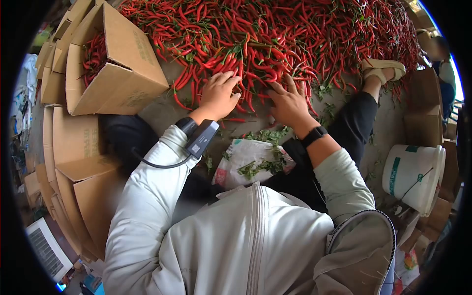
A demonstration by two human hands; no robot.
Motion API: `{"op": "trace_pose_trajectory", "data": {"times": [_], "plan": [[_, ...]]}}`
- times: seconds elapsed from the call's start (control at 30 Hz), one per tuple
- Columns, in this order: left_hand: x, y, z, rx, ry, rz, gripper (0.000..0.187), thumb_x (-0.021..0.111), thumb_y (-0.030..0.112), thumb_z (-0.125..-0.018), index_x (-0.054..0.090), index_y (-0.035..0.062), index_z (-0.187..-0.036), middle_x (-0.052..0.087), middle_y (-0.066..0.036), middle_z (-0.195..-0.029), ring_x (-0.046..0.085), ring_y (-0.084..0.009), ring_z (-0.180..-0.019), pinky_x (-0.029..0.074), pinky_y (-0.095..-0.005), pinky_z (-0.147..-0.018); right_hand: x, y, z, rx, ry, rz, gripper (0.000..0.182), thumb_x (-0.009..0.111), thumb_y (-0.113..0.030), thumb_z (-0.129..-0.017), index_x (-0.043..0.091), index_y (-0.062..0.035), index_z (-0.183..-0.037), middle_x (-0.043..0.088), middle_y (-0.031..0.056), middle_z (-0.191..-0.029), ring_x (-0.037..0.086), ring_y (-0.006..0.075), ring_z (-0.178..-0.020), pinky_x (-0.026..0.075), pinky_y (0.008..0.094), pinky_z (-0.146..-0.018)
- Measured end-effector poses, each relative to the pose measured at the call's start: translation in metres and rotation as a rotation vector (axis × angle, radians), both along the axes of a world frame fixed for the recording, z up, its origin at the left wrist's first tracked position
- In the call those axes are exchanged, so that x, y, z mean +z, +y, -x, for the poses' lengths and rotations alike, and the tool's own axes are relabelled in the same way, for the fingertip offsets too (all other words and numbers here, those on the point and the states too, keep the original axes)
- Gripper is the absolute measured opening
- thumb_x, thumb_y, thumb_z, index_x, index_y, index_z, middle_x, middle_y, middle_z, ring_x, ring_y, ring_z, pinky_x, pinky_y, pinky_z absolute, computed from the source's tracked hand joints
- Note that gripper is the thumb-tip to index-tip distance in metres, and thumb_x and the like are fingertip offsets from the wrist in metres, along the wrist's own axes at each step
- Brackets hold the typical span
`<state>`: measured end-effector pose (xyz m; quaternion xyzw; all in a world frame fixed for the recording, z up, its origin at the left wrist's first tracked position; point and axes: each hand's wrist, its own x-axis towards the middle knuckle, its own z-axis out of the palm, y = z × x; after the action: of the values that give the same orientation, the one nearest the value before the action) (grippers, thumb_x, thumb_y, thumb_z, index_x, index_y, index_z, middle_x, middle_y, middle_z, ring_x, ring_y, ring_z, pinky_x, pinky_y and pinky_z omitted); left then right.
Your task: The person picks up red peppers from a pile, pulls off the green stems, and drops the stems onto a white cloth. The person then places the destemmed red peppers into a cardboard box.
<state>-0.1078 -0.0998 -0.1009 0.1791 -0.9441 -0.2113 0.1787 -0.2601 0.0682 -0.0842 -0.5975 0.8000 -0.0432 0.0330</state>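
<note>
A wide heap of red chili peppers (275, 34) with green stems covers the floor ahead. My left hand (219, 96) rests at the heap's near edge, its fingers spread a little over the peppers. To its right, my right hand (290, 103) reaches into the same edge, fingers apart and touching peppers. Neither hand has a pepper plainly in its grip. Between my legs and below the hands lies a white sack (233, 160) with green leaves (258, 168) scattered on it.
On the left, an open cardboard box (123, 91) holds peppers, with more boxes (93, 182) stacked nearer me. A white bucket (410, 174) stands at the right. Another person (446, 73) is at the far right edge.
</note>
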Motion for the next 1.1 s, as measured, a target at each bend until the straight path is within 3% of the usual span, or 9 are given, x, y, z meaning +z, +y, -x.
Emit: {"op": "trace_pose_trajectory", "data": {"times": [0.17,0.3,0.47,0.7,0.73,0.77,0.87,1.03,1.1], "plan": [[-0.009,0.000,0.016,0.134,-0.161,0.043,0.044,0.059,0.026,-0.075,0.051,0.0143,-0.117,0.039,-0.005,-0.131,0.038,-0.0282,-0.115,0.030,-0.0512,-0.096,0.010,0.032,0.000,-0.009,-0.084,-0.202,0.040,0.063,-0.026,-0.067,0.058,-0.0190,-0.106,0.047,-0.0001,-0.123,0.028,0.0338,-0.125,0.017,0.0644,-0.097],[-0.011,-0.002,0.019,0.232,-0.240,0.067,0.045,0.062,0.028,-0.073,0.053,0.0152,-0.116,0.039,-0.004,-0.132,0.042,-0.0280,-0.112,0.035,-0.0415,-0.094,0.020,0.009,0.011,-0.047,-0.136,0.120,0.037,0.062,-0.022,-0.070,0.057,-0.0137,-0.106,0.054,0.0044,-0.115,0.039,0.0314,-0.117,0.025,0.0553,-0.098],[-0.002,0.007,0.007,0.276,-0.162,0.100,0.031,0.062,0.022,-0.071,0.060,0.0165,-0.102,0.051,0.005,-0.117,0.044,-0.0213,-0.109,0.029,-0.0539,-0.093,-0.012,-0.015,0.000,-0.002,-0.086,0.102,0.040,0.062,-0.023,-0.069,0.055,-0.0143,-0.108,0.047,0.0082,-0.123,0.032,0.0313,-0.122,0.023,0.0582,-0.098],[0.010,0.012,-0.024,0.139,-0.049,0.111,0.011,0.061,0.013,-0.070,0.064,0.0153,-0.081,0.058,0.007,-0.094,0.046,-0.0174,-0.099,0.030,-0.0545,-0.090,-0.005,0.030,-0.025,0.040,-0.189,-0.101,0.034,0.060,-0.021,-0.071,0.059,-0.0178,-0.105,0.042,0.0056,-0.129,0.025,0.0321,-0.126,0.017,0.0626,-0.098],[0.011,0.013,-0.028,0.087,0.046,0.097,0.010,0.060,0.008,-0.069,0.062,0.0125,-0.078,0.059,0.003,-0.087,0.051,-0.0208,-0.089,0.038,-0.0457,-0.081,-0.001,0.038,-0.024,0.071,-0.154,0.032,0.031,0.061,-0.018,-0.070,0.061,-0.0152,-0.101,0.049,0.0064,-0.121,0.034,0.0312,-0.120,0.025,0.0556,-0.098],[0.010,0.014,-0.033,0.087,0.051,0.096,0.010,0.060,0.008,-0.069,0.062,0.0125,-0.078,0.059,0.003,-0.087,0.051,-0.0208,-0.089,0.038,-0.0457,-0.081,0.001,0.044,-0.021,0.071,-0.150,0.030,0.031,0.061,-0.018,-0.070,0.061,-0.0152,-0.101,0.049,0.0064,-0.121,0.034,0.0312,-0.120,0.025,0.0556,-0.098],[0.013,0.025,-0.043,0.028,0.193,-0.072,0.008,0.059,0.003,-0.069,0.059,0.0079,-0.076,0.060,-0.006,-0.080,0.055,-0.0282,-0.075,0.043,-0.0367,-0.068,0.013,0.058,-0.015,-0.019,-0.351,0.255,0.027,0.063,-0.009,-0.067,0.061,-0.0065,-0.094,0.058,0.0079,-0.102,0.051,0.0288,-0.098,0.042,0.0343,-0.086],[0.035,0.068,-0.060,-0.030,0.149,-0.426,0.017,0.062,0.002,-0.069,0.060,0.0053,-0.085,0.061,-0.011,-0.080,0.059,-0.0282,-0.075,0.047,-0.0343,-0.067,0.036,0.049,-0.056,0.014,-0.592,0.488,0.034,0.064,-0.011,-0.072,0.056,-0.0053,-0.104,0.056,0.0130,-0.102,0.052,0.0320,-0.095,0.044,0.0377,-0.082],[0.045,0.084,-0.066,-0.037,0.064,-0.561,0.017,0.063,0.002,-0.069,0.060,0.0056,-0.085,0.062,-0.010,-0.080,0.059,-0.0270,-0.076,0.047,-0.0335,-0.068,0.029,0.052,-0.076,0.128,-0.670,0.343,0.032,0.063,-0.010,-0.072,0.056,-0.0050,-0.103,0.058,0.0140,-0.098,0.054,0.0317,-0.091,0.046,0.0369,-0.078]]}}
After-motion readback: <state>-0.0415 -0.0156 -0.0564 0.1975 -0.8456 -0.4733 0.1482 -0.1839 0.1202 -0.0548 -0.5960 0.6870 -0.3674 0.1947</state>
